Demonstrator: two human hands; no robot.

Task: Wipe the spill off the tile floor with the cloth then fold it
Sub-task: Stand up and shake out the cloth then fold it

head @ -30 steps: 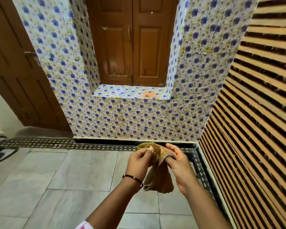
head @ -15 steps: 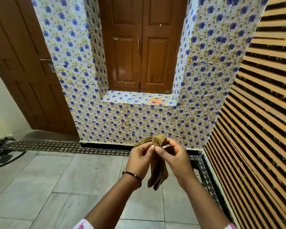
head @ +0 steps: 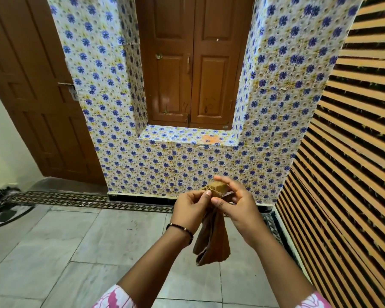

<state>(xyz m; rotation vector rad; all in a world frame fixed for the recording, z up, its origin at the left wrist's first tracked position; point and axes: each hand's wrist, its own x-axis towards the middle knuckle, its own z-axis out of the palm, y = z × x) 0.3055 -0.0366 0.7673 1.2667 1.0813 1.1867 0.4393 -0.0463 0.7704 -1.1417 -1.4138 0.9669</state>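
Sleeves: pink-and-white patterned cuffs at the near edge, one on each forearm.
Cloth direction: the cloth (head: pixel 212 241) hangs with its long axis vertical, loose end pointing down toward the tile floor (head: pixel 76 252), bunched top end up between the hands.
Cloth look: tan-brown, soft and creased, gathered narrow at the top and flaring wider at the bottom; the top shows a woven, gridded edge.
Cloth place: in the air above the floor, right of centre, clear of the tiles.
Left hand (head: pixel 190 210): fingers curled, thumb and fingertips pinching the cloth's top at its left side; a dark beaded bracelet (head: pixel 180 228) sits on the wrist.
Right hand (head: pixel 236 203): thumb and index finger pinching the top fold from the right, the other fingers loosely spread above it.
Far wall: blue-flower patterned wall (head: pixel 187 163) with a ledge, brown wooden shutters (head: pixel 193 63) above it.
Left: a brown door (head: pixel 31 96), a dark mat (head: pixel 7 210) on the floor.
Right: a wall of orange and dark horizontal stripes (head: pixel 353 130).
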